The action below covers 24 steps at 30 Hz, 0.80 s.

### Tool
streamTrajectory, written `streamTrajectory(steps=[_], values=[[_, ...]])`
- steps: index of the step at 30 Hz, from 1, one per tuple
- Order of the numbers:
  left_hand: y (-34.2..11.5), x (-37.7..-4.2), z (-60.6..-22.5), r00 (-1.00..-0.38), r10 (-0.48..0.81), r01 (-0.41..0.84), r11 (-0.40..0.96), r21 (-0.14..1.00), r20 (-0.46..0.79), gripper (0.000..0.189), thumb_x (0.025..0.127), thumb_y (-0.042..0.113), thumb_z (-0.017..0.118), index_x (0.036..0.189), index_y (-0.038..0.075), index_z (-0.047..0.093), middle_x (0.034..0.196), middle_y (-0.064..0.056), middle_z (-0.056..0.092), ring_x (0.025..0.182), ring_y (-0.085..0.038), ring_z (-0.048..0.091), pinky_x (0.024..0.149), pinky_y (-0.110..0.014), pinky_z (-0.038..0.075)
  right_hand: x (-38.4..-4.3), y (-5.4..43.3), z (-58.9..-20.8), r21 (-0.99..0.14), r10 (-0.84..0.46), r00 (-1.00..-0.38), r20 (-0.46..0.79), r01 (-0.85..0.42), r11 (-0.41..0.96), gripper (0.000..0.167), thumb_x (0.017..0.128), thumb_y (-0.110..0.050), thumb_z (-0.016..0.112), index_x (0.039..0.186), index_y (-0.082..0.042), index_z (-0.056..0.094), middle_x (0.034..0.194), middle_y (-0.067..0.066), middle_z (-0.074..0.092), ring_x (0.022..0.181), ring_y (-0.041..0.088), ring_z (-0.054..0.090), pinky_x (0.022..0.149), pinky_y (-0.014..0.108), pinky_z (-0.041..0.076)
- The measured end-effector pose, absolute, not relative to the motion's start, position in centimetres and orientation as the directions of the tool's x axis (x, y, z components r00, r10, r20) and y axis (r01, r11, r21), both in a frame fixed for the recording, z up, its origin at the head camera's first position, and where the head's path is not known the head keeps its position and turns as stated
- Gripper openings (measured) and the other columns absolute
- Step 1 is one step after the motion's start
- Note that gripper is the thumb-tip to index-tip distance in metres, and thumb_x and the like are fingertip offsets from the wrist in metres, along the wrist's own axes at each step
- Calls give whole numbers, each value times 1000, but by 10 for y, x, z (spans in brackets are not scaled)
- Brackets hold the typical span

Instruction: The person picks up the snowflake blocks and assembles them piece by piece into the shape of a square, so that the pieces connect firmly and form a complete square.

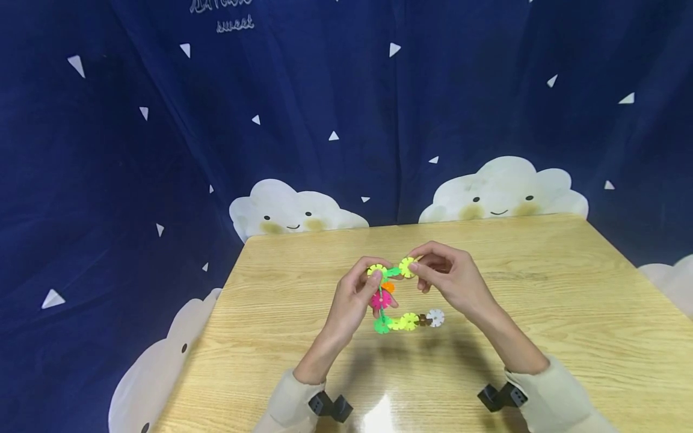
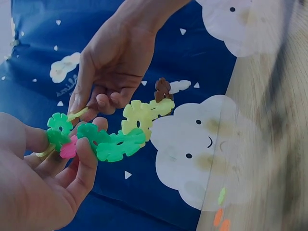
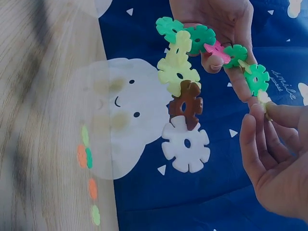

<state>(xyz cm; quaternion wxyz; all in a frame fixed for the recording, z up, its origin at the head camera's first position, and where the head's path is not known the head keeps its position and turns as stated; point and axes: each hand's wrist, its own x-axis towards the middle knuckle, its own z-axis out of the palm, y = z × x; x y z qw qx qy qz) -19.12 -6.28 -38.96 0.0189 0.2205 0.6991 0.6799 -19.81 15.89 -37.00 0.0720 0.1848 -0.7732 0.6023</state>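
A chain of slotted plastic snowflake discs, in green, yellow, pink, orange, brown and white, hangs above the table. My left hand (image 1: 354, 294) pinches a yellow disc (image 1: 377, 272) at the chain's upper left corner, with its other fingers behind the chain. Thumb and fingers of my right hand (image 1: 452, 276) pinch another yellow disc (image 1: 408, 267), joined to a green disc (image 2: 59, 122). Below, a pink disc (image 1: 382, 299) leads down to more green discs (image 3: 201, 39). From there the chain turns right through yellow discs (image 3: 179, 74) and a brown disc (image 3: 186, 105) to a white disc (image 3: 186, 144).
A wooden table (image 1: 271, 337) lies below both hands. Behind it hangs a dark blue curtain (image 1: 335, 90) with white triangles and clouds. Small coloured patches (image 3: 93, 188) show on the wood in the wrist views; what they are is unclear.
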Motion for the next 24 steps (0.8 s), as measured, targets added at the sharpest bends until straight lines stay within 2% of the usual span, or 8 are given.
streamTrajectory(steps=[1,3,8,12,17,21,24], values=[[-63,-191,-390,-902,333,285,-15,958,274,25,111,27,50,128,14,63,90,-22,73,61,-16,70,50,-30,50,-198,159,-370,-903,-200,-920,337,-376,209,15,97,-14,75,111,-10,72,78,7,70,63,26,66,62,35,60],[-62,-191,-390,-900,334,290,-17,957,279,25,111,28,51,128,14,63,90,-22,74,61,-17,70,49,-30,51,-198,158,-371,-896,-205,-915,347,-388,217,14,98,-14,74,111,-9,73,77,6,70,63,25,66,61,34,59],[-60,-190,-389,-892,336,300,-56,952,301,26,111,26,51,126,9,63,113,-22,74,64,-14,72,47,-23,48,-196,155,-371,-887,-200,-908,369,-408,215,12,98,-11,73,109,-7,72,77,12,69,62,24,66,60,33,59],[-59,-190,-390,-894,316,306,-84,948,317,24,110,24,52,122,5,63,105,-22,73,66,-13,72,44,-22,45,-195,151,-372,-897,-188,-911,367,-400,189,10,97,-6,73,107,-3,71,79,19,68,62,22,67,60,34,60],[-56,-189,-390,-900,299,301,-103,948,318,21,110,18,52,119,2,62,96,-17,72,65,-13,72,42,-21,44,-193,147,-371,-909,-164,-915,369,-392,141,7,97,0,71,103,2,69,82,19,69,62,19,68,60,34,61],[-54,-189,-390,-899,289,308,-119,944,330,22,110,18,53,118,1,63,92,-17,72,67,-13,73,42,-21,41,-193,145,-371,-905,-155,-905,395,-413,100,5,96,2,70,101,5,68,84,22,68,60,19,67,55,35,60],[-54,-189,-391,-896,287,312,-136,940,338,24,110,19,53,119,-1,63,90,-21,70,68,-13,74,42,-20,40,-192,144,-371,-901,-163,-899,407,-424,91,5,96,2,70,100,5,68,82,18,69,57,20,65,50,35,58]])
